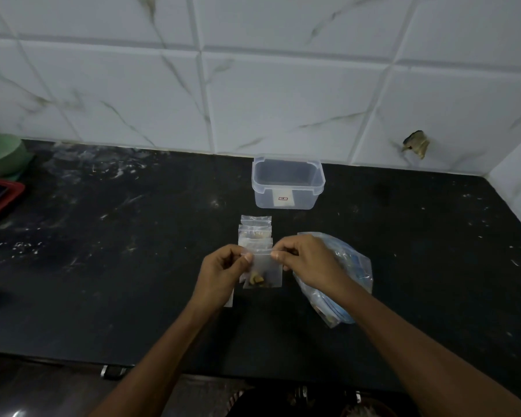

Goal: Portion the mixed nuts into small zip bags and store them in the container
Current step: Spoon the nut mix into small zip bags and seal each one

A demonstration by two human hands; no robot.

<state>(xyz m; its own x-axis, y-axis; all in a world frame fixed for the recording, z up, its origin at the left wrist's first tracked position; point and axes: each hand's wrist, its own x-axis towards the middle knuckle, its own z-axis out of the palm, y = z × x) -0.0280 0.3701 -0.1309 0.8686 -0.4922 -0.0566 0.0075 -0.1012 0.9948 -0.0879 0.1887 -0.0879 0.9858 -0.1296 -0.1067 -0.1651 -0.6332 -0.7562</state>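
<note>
- The counter (133, 266) is dark and dusty-looking. If the zip fails, nuts would scatter across it and be hard to pick out against the black surface.
- The big bag (343, 275) of nuts lies just right of the hands, partly under the right wrist. A careless sweep of that arm could drag or tip it; I cannot tell whether its mouth is sealed.
- The container (288, 183) stands open and lidless near the wall, beyond the hands. It looks empty, so by my reckoning no portion has been stored yet. It is light, clear plastic and may slide if a bag is dropped in roughly.
- A stack (255, 231) of small bags lies flat between the container and the hands. Some seem to have contents, though that is too small to tell for sure. The held bag hangs just in front of them, so a slip could knock them askew.
- The zip bag (263, 270) is held upright above the counter, with a few nuts settled in its bottom corner.
- The left hand (223, 273) pinches its top left edge between thumb and fingers.
- The right hand (306, 260) pinches the top right edge likewise. The strip is stretched between the two grips and the pouch hangs below them.
- The likely fault: an uneven press leaves the seal partly open.
</note>
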